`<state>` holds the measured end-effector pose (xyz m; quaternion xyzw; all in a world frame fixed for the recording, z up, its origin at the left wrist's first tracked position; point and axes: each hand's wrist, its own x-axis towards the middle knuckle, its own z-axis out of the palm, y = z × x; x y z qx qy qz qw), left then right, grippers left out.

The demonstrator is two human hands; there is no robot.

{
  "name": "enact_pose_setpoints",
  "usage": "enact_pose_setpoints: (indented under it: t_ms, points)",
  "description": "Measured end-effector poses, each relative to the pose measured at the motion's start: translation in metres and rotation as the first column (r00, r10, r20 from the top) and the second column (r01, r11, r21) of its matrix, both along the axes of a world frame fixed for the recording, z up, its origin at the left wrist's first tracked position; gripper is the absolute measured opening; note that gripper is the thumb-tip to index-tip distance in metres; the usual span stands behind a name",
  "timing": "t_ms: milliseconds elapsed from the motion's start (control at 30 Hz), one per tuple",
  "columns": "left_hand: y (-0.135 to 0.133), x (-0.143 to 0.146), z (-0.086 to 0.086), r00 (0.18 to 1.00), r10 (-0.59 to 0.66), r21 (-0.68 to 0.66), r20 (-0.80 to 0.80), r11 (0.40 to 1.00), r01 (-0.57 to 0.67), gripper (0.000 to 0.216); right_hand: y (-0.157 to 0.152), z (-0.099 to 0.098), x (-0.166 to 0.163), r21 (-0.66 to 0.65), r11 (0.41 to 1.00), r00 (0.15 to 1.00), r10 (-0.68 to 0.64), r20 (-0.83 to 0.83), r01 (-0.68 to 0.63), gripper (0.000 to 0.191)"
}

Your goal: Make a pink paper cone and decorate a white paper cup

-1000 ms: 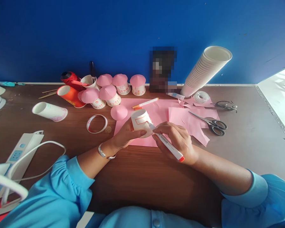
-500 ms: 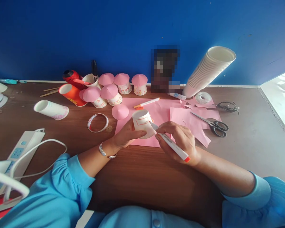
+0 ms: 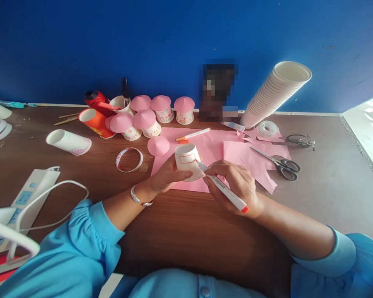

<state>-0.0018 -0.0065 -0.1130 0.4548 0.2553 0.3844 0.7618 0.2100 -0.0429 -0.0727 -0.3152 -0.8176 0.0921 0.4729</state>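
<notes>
My left hand point(image 3: 168, 176) is closed around a short white paper cup point(image 3: 186, 165), its thumb across the lower side. A red rectangle outline is drawn on the cup's wall. In my right hand point(image 3: 234, 182) is a white marker point(image 3: 227, 192) with a red end, held like a pen. Its tip touches the cup near the right side of the rectangle. Beneath the cup lies a pink paper sheet point(image 3: 208, 145), with an orange-ended marker point(image 3: 193, 135) and a pink paper cone point(image 3: 158, 145) on or beside it.
Several decorated cups with pink cone tops point(image 3: 185, 109) stand at the back. Scissors point(image 3: 286, 167) rest on pink scraps to the right. A tall cup stack point(image 3: 276, 93) leans near the blue wall. A tape ring point(image 3: 129, 160) and power strip point(image 3: 27, 198) are left.
The marker's tip has shifted slightly against the cup, near the rectangle's right side. Both hands keep their hold, and the whole view has moved a little.
</notes>
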Motion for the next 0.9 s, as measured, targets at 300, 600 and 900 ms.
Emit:
enact_pose_setpoints:
  t_ms: [300,600,900]
  points:
    - [-0.001,0.002,0.003,0.999,0.029,0.005,-0.042,1.000,-0.029,0.042,-0.001,0.001,0.001,-0.004,1.000,1.000,0.021,-0.014,-0.021,0.020]
    - [-0.007,0.006,0.004,0.964,0.097,0.054,-0.246,0.995,-0.086,0.037,-0.006,-0.008,-0.001,0.076,0.986,0.987,0.145,0.068,-0.150,0.030]
    - [-0.007,0.007,0.011,0.946,0.102,0.076,-0.309,0.994,-0.082,0.055,-0.003,-0.008,-0.003,0.050,0.992,0.990,0.114,0.085,-0.119,0.027]
